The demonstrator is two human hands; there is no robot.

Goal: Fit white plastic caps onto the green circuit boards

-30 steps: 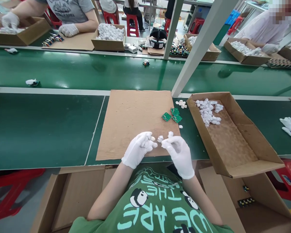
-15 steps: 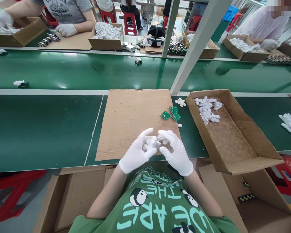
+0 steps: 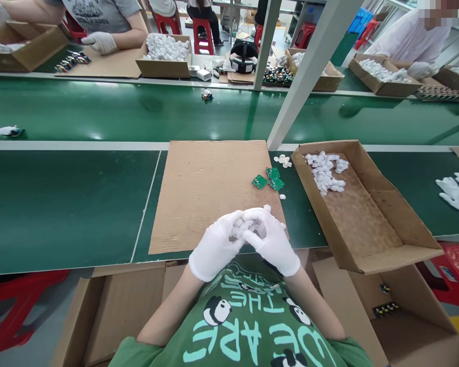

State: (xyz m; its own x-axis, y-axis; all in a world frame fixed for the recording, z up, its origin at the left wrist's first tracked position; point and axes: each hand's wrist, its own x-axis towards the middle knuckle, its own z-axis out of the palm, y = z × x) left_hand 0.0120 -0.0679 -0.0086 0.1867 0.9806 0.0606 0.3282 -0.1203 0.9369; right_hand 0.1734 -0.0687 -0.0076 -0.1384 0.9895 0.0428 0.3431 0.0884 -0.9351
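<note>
**Small white parts could slip from two gloved hands**

On the cardboard sheet (image 3: 210, 188), near its front edge, the left hand (image 3: 214, 248) and right hand (image 3: 272, 243) press together, fingers curled around small white plastic pieces (image 3: 244, 226). One loose squeeze, and a piece may drop off the green table (image 3: 61, 204) edge.

The green counter (image 3: 61, 204) carries a flat cardboard sheet (image 3: 206, 188) in front of the person. On the sheet's right edge lie three small green circuit boards (image 3: 270, 178), close together. Just beyond them, on the bare green surface, sits a small cluster of white plastic parts (image 3: 283, 161), and one more white piece (image 3: 282, 196) lies nearer. To the right stands an open cardboard box (image 3: 386, 250) with white parts heaped at its far end. White gloves (image 3: 455, 189) lie at the far right.
</note>
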